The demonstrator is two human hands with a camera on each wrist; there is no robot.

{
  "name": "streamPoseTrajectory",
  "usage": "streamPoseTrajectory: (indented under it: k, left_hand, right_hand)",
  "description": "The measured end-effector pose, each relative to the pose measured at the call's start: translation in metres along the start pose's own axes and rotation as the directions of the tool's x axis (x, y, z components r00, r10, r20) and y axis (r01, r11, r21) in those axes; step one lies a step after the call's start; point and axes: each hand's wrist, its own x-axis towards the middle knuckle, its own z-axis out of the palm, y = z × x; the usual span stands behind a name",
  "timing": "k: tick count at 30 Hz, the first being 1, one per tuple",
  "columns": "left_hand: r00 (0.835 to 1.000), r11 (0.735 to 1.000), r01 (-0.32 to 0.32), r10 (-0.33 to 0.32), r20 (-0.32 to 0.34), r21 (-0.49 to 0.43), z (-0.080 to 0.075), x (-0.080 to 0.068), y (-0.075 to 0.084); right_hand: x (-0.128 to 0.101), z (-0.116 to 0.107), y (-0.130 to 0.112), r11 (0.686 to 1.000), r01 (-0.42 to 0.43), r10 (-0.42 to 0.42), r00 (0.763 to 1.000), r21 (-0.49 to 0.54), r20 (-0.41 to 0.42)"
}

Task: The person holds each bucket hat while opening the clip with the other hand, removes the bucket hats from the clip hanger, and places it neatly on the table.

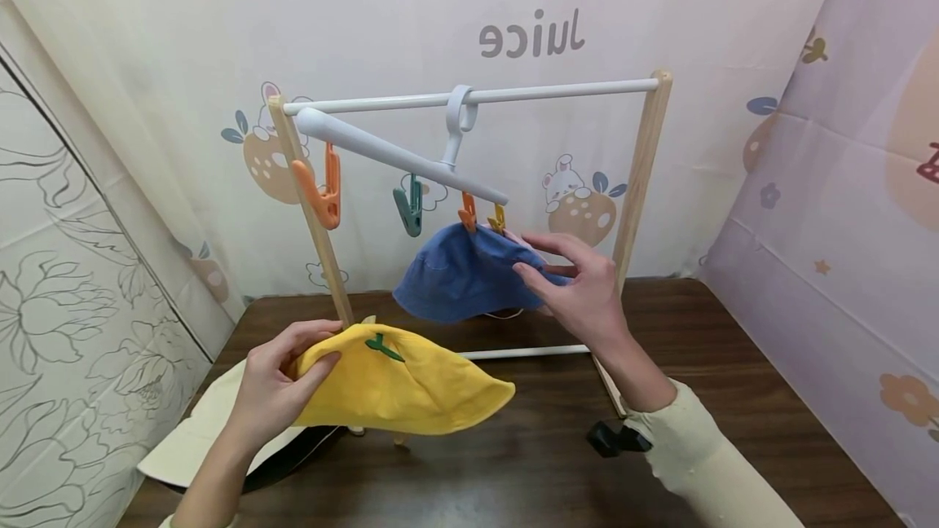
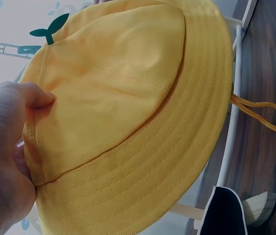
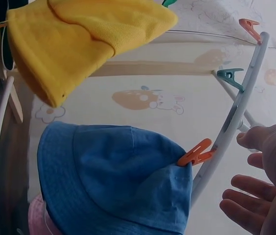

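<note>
"Juice" (image 1: 531, 33) reads back to front on the curtain (image 1: 381, 15) facing you, w/ bunny-and-fruit prints lower down.

Your yellow hat (image 1: 403, 385) is off the table (image 1: 704, 365), held above its L half, nearer the front edge than the blue hat (image 1: 465, 279). In the head view its long axis runs L to R, dipping a bit at the R tip; crown's up, brim's down, green sprout (image 1: 385, 347) nr the top. A cord (image 2: 263, 115) loops out past the brim in the L wrist view.

Your L hand (image 1: 282, 381) pinches the hat's L end, thumb on the near side, fingers behind. Your R hand (image 1: 583, 288) is at the blue hat's R end, fingers apart; R wrist view shows a gap btwn them & that hat.

Blue hat hangs crown up, brim down, from an orange clip (image 1: 467, 213) on the white hanger (image 1: 389, 155), w/ a yellow clip (image 1: 497, 219) alongside; smth pink shows behind. Teal clip (image 1: 411, 206) & big orange clip (image 1: 333, 186) hang farther L. Hanger hooks on the rack's (image 1: 641, 178) top rail. Cream hat (image 1: 198, 430) lies nr the table's L edge.
</note>
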Motion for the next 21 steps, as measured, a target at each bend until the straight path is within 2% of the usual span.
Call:
streamPoseTrajectory:
  k: [12, 21]
  left_hand:
    - [1.0, 1.0, 0.023, -0.023, -0.002, 0.006, -0.01, -0.007, -0.003]
    - [0.998, 0.998, 0.068, -0.068, -0.004, 0.008, -0.017, -0.014, -0.004]
  right_hand:
    - [-0.007, -0.005, 0.011, 0.999, 0.023, -0.023, 1.0, -0.035, -0.005]
    - [-0.009, -0.008, 0.016, 0.998, 0.017, -0.019, 1.0, -0.063, -0.021]
